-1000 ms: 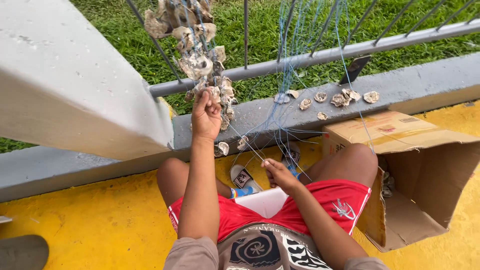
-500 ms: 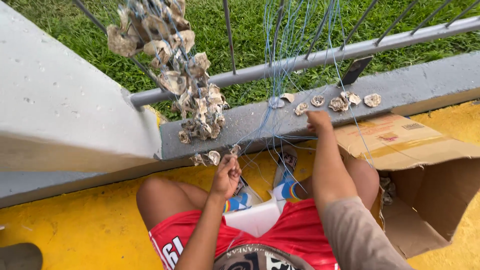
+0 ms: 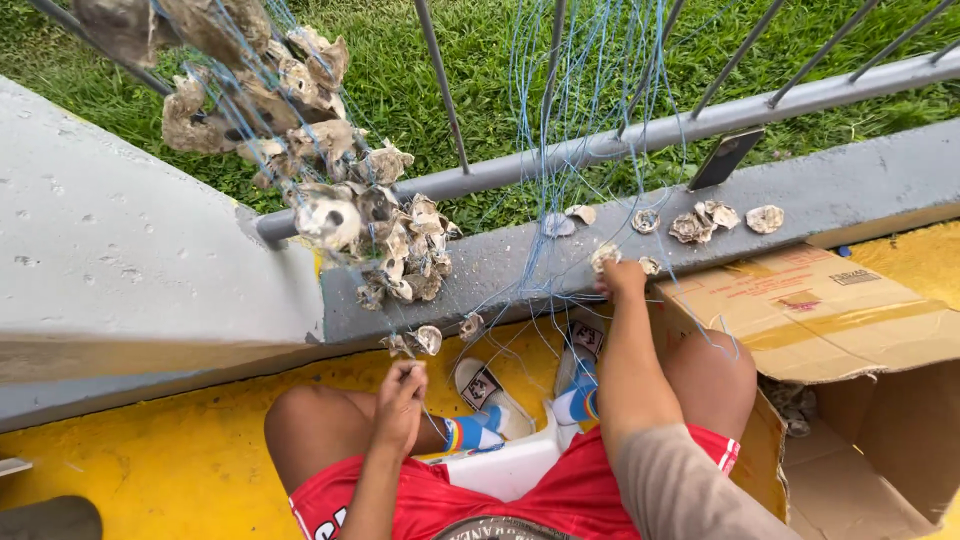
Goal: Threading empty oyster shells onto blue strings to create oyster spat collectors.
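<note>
Head view: left hand (image 3: pixel 402 392) was pinched shut on thin blue string (image 3: pixel 432 425), low btwn the knees. Right hand (image 3: pixel 622 278) reached fwd to the grey concrete ledge (image 3: pixel 850 190), fingers closed on an oyster shell (image 3: pixel 603 257). Hands well apart. More loose shells (image 3: pixel 700 222) lay on the ledge just right of the right hand. Strung shell cluster (image 3: pixel 385 240) hung above-left of the left hand. Open cardboard box (image 3: pixel 850 330) sat right of the right arm.
</note>
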